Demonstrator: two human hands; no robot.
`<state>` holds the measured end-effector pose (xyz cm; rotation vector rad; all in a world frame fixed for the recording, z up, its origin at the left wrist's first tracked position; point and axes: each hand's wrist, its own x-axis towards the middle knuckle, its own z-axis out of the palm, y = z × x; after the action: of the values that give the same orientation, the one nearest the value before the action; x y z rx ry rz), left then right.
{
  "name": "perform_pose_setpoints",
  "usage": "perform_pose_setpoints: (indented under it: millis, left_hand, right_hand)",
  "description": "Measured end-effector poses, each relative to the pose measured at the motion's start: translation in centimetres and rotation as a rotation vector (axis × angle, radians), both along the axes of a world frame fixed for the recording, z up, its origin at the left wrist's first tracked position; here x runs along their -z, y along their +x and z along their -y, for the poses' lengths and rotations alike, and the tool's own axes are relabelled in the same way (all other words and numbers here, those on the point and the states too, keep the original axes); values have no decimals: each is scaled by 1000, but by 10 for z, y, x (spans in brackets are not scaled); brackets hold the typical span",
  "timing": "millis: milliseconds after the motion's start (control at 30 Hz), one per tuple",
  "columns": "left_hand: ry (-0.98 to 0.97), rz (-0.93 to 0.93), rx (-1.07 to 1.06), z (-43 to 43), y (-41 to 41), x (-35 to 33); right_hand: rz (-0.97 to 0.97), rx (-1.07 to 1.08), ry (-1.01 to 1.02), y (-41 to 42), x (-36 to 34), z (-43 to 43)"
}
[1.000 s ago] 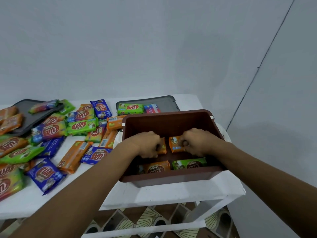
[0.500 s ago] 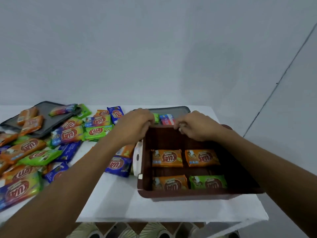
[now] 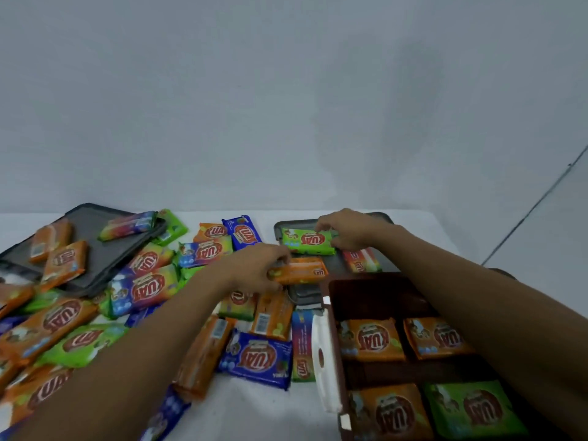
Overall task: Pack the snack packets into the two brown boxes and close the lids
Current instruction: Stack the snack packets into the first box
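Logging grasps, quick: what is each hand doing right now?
Left hand: closed, gripping an orange packet.
Right hand: closed, pinching the end of a green packet.

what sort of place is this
Likely a plain indoor room set up for packing: a bare pale wall, a white table heaped with snack packets, and a brown box part filled.

Soft, even, cool light; faint shadow on wall; motion blur over left packets; wide-angle stretch at edges
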<state>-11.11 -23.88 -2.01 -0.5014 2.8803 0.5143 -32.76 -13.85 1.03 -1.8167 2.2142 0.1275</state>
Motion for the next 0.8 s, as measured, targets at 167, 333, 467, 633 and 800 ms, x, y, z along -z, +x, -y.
perform_pose_setpoints:
  millis: [167,333,467,633,800]
  left_hand:
    - [218,-237,-160,27,14,-4]
    - [487,-352,-391,39,29,-4]
    - [598,-364,-467,31,30,-15]
    - [671,-469,-521,18,27,-32]
    - [649,-762,-556,-25,14,-58]
  right_hand:
    - [30,22,48,8,24,27]
    - [-11,45,43,6,21,33]
    - [-48,27,-54,4,15,26]
    - [94,109,-118,-1,-20,0]
    - [377,353,-384,-5,-59,-56]
